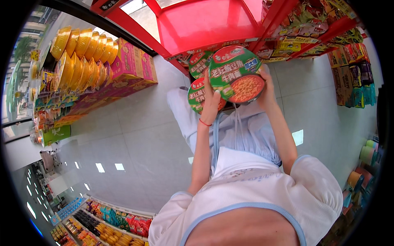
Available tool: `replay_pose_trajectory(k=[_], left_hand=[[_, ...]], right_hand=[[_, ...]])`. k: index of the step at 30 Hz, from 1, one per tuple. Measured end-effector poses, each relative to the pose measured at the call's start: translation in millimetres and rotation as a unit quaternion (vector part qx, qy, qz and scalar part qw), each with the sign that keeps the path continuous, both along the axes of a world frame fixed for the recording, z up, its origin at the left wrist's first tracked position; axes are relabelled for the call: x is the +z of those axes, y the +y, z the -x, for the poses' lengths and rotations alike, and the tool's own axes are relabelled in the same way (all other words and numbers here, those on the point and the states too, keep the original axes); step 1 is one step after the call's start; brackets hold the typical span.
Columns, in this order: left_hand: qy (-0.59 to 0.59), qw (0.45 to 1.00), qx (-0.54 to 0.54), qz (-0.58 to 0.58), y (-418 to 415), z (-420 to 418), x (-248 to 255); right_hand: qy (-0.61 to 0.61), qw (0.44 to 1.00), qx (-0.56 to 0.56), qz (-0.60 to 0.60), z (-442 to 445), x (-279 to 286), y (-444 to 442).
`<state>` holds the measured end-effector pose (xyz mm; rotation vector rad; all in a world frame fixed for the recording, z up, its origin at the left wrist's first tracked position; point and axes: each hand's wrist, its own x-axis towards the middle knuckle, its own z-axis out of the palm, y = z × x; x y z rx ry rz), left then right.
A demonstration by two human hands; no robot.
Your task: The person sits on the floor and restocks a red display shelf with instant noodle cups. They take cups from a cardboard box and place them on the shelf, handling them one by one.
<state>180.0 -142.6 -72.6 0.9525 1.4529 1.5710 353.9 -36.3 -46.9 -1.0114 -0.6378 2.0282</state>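
Observation:
Between my two hands is an instant noodle bowl [221, 66] with a round green and red lid, tilted so that the lid faces me. My left hand [211, 103] grips its left side, the thumb near the lower rim. On the opposite side my right hand [267, 89] holds the rim, fingers wrapped partly behind. Two more noodle bowls with matching lids show beyond my left hand: a lower bowl [194, 94], partly covered by that hand, and an upper bowl [198, 65] by the red shelf. What supports these two is hidden.
A red display rack [206, 24] stands in front, with bagged food packets [303, 26] on its right part. Left are stacked yellow bowls [66, 72] and pink cartons [135, 66]. Cartons and packets [351, 77] stand at right. Behind me, a snack shelf [120, 220] borders the tiled floor [147, 144].

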Motion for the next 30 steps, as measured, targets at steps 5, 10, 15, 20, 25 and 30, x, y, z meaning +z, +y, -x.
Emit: replay_pose_trajectory(k=[5,10,15,20,25,30], left_hand=[[0.462,0.872,-0.008,0.162,10.4,5.1,-33.0],[0.577,0.796,0.023,0.184,7.0,-5.9,-61.3],[0.571,0.801,0.021,0.178,7.5,-3.6,-62.4],[0.58,0.794,0.031,0.178,7.5,-3.6,-61.7],[0.573,0.8,0.035,0.172,8.1,-3.9,-64.5],[0.567,0.806,0.033,0.166,9.6,-4.2,-63.2]], right_hand=[[-0.04,0.986,-0.151,0.057,-3.8,-41.6,27.4],[-0.106,0.984,-0.11,0.091,-15.9,-82.5,38.4],[-0.012,0.991,-0.079,0.108,-9.5,-106.3,40.1],[-0.041,0.994,-0.075,0.064,-3.8,-129.9,41.3],[-0.09,0.995,-0.049,0.023,-10.8,-125.2,39.1],[-0.127,0.992,-0.02,-0.015,-16.4,-128.8,37.7]])
